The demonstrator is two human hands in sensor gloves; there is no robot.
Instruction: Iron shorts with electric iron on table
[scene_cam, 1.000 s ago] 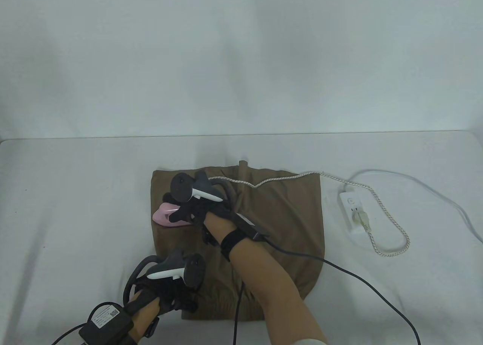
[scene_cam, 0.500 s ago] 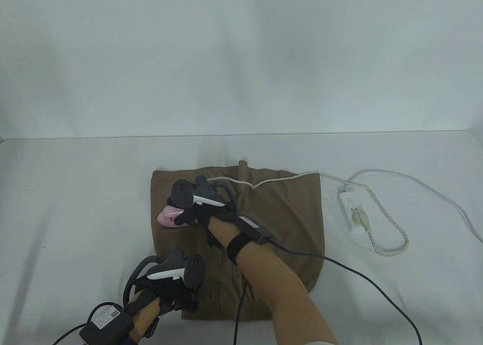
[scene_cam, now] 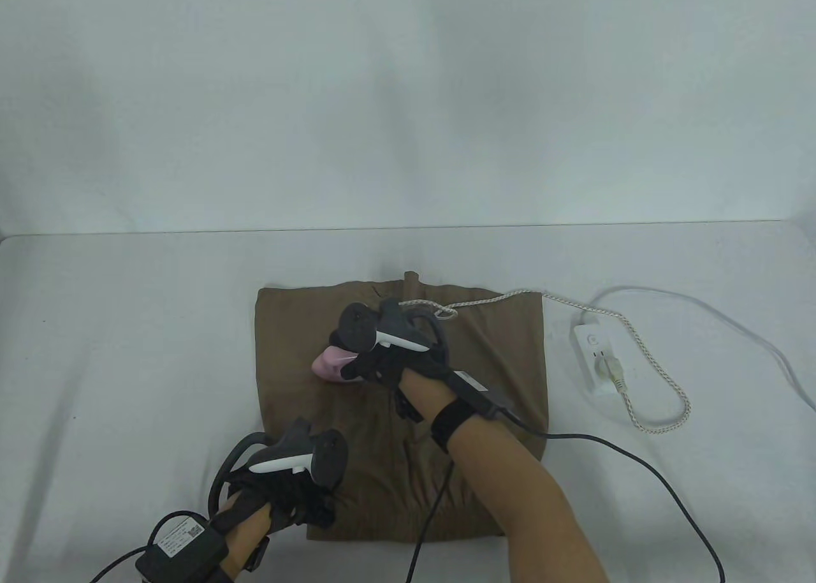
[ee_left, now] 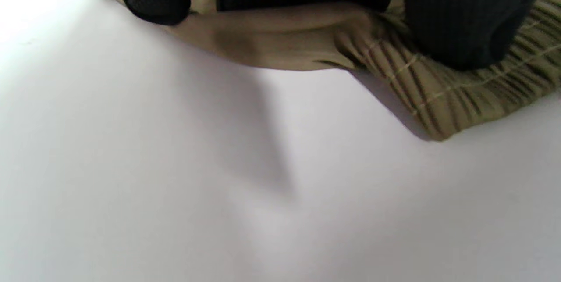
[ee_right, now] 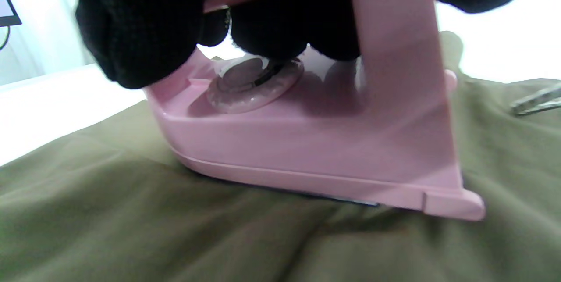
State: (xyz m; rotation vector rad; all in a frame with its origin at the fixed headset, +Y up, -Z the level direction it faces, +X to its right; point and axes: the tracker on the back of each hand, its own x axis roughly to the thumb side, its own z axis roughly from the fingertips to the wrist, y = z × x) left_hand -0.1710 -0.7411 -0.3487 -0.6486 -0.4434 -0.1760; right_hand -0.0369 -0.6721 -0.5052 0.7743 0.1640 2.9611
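Brown shorts lie flat on the white table, waistband toward me. My right hand grips the handle of a small pink iron, which rests flat on the shorts near their middle. In the right wrist view the iron sits on the olive-brown cloth with my gloved fingers wrapped round its handle. My left hand presses the near left corner of the shorts; the left wrist view shows its fingers on the ribbed waistband.
A white power strip lies right of the shorts with the iron's braided cord plugged in and looping over the table. A white cable runs off to the right. Black glove cables trail toward the near edge.
My right hand has slid the iron to the right across the shorts, from the left leg toward the middle. The left hand has stayed put.
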